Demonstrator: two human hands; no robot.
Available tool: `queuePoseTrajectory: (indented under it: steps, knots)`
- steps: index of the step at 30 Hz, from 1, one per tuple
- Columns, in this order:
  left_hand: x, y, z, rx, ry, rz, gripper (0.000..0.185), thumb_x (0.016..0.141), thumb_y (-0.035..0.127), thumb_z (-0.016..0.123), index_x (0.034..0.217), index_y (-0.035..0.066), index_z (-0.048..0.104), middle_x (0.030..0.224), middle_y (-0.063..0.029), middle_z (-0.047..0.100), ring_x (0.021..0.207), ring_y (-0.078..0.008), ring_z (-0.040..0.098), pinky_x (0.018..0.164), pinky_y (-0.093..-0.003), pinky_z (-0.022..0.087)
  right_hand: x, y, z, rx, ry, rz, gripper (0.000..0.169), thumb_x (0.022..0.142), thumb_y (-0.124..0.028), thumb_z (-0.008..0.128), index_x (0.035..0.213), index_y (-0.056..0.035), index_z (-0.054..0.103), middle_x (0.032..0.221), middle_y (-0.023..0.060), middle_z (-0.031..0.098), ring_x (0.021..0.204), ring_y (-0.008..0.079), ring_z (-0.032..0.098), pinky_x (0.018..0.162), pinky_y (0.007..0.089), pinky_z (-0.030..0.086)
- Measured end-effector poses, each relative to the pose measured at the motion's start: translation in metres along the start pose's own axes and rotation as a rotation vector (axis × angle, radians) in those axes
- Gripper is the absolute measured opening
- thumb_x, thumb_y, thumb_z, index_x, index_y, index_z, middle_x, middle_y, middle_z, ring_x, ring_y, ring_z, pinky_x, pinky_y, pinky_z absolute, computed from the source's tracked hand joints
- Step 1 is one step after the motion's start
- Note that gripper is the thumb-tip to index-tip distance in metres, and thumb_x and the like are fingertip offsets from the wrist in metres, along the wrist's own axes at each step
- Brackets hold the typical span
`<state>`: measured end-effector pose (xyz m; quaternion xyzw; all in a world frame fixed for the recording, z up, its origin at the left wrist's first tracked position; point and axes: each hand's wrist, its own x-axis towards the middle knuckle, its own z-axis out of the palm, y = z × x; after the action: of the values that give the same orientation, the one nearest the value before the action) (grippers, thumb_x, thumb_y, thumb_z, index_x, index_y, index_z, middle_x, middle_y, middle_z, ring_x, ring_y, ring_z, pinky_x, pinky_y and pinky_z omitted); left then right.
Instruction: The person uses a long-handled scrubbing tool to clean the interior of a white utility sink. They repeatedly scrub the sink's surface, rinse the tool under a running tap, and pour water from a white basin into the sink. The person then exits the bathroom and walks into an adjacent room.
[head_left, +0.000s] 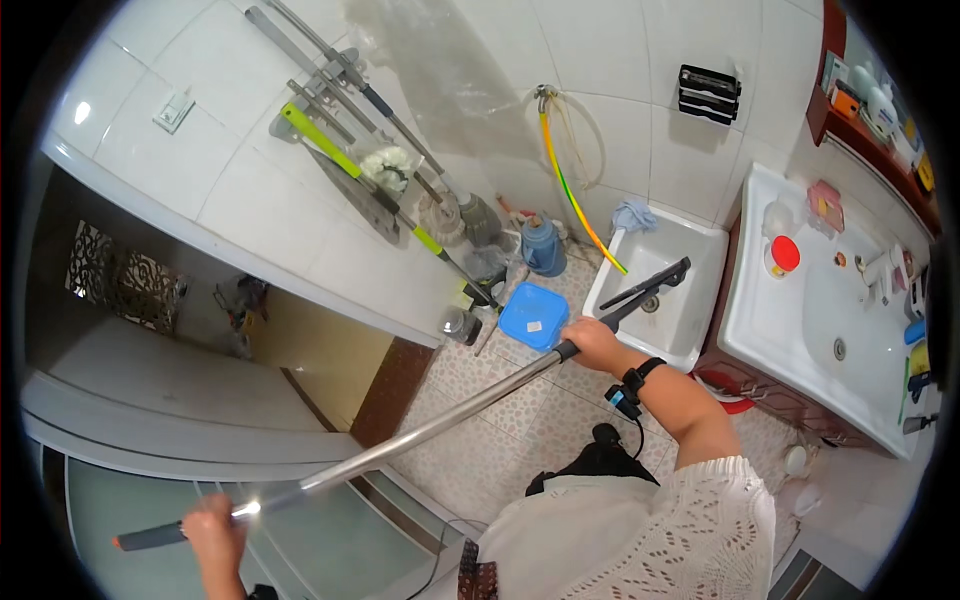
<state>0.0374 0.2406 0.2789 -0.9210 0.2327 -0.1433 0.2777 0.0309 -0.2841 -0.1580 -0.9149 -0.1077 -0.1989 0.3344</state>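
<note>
A metal pole (420, 437) with dark grip sections runs slantwise across the view. My left hand (214, 529) is closed round it at the lower left, beside its grey end grip. Farther up, my right hand (594, 343) grips the pole near its dark head. That long, narrow black head (652, 285), which looks like a squeegee or mop head, is over the white utility basin (720, 300). A yellow and green hose (568, 191) hangs from a wall tap (546, 93) with its end at the basin. A light blue cloth (634, 216) lies on the basin's rim.
A blue lidded container (534, 316), a blue thermos-like jug (543, 247) and a dark jar (460, 326) stand on the tiled floor. Mops and a green-handled tool (322, 140) lean or hang at the wall. The washbasin counter (757, 315) stands at right, a doorway at left.
</note>
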Motion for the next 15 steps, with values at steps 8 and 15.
queuePoseTrajectory:
  steps: [8,15]
  knots:
    - [0.067,0.081,-0.042,0.072,0.264,0.133,0.031,0.067,0.016,0.07,0.056,0.005,0.043,0.054,-0.011,0.048,0.053,-0.031,0.05,0.051,-0.0397,0.036,0.063,-0.13,-0.039,0.073,-0.155,0.062,0.021,0.062,-0.021,0.069,0.076,-0.0096,0.058,0.067,0.0111,0.061,0.067,0.0326,0.061,0.058,0.0438,0.047]
    - [0.102,0.139,-0.071,0.144,0.347,0.216,0.026,0.07,0.015,0.068,0.059,0.007,0.046,0.056,-0.0068,0.049,0.053,-0.0267,0.051,0.051,-0.0367,0.037,0.083,-0.153,-0.057,0.142,-0.02,-0.028,0.02,0.06,-0.019,0.067,0.073,-0.0071,0.057,0.062,0.0122,0.06,0.061,0.032,0.061,0.056,0.042,0.047]
